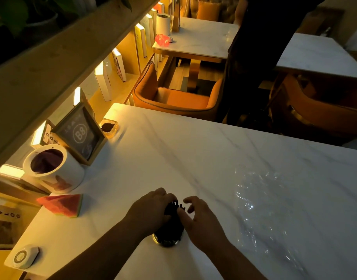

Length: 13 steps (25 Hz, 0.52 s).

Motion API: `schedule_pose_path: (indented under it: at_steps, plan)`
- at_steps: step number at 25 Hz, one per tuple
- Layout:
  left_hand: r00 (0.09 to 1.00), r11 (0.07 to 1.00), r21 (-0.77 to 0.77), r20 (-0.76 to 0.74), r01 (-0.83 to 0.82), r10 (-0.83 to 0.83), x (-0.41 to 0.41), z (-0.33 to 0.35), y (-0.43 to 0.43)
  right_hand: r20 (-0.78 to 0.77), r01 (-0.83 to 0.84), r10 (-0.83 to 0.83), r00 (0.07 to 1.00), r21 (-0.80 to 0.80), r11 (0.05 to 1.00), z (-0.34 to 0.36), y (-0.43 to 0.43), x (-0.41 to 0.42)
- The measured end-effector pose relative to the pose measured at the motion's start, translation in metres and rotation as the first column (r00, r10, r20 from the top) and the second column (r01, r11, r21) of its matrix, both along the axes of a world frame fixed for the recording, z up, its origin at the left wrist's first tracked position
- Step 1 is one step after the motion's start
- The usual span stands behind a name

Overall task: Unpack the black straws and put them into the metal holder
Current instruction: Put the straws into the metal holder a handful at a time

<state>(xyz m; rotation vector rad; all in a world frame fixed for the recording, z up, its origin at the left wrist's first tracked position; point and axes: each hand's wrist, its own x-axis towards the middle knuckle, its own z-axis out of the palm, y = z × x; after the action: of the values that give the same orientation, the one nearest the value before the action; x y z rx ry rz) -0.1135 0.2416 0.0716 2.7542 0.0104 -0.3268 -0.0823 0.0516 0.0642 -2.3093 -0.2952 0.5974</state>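
Note:
A bundle of black straws [174, 208] stands upright in the metal holder [168, 240] near the front of the white marble table [173, 154]. My left hand [151, 209] wraps around the left side of the straw bundle. My right hand [200, 217] is at the bundle's right side, fingers spread, fingertips touching the straw tops. The holder's lower rim shows between my wrists; its body is mostly hidden by the straws and hands. Clear plastic wrap [260, 209] lies crumpled and flat on the table to the right.
A white bin [52, 168], a framed B8 sign [80, 134], an ashtray [109, 127], a watermelon-slice ornament [62, 205] and a white call button [25, 256] line the table's left side. Orange chairs [173, 98] and a standing person [254, 57] are beyond the far edge.

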Motion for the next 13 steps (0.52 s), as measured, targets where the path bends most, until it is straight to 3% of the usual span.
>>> schedule_pose_path:
  at_steps: [3,13]
  plan:
    - [0.999,0.999,-0.048,0.033,-0.023,0.024,0.003,-0.001,0.001,-0.02,-0.052,0.053,0.998,0.035,0.998,-0.01,0.005,-0.005]
    - [0.992,0.987,-0.106,0.01,-0.124,0.126,0.005,0.037,0.029,0.13,-0.083,0.081,0.988,0.011,0.996,-0.007,0.014,0.004]
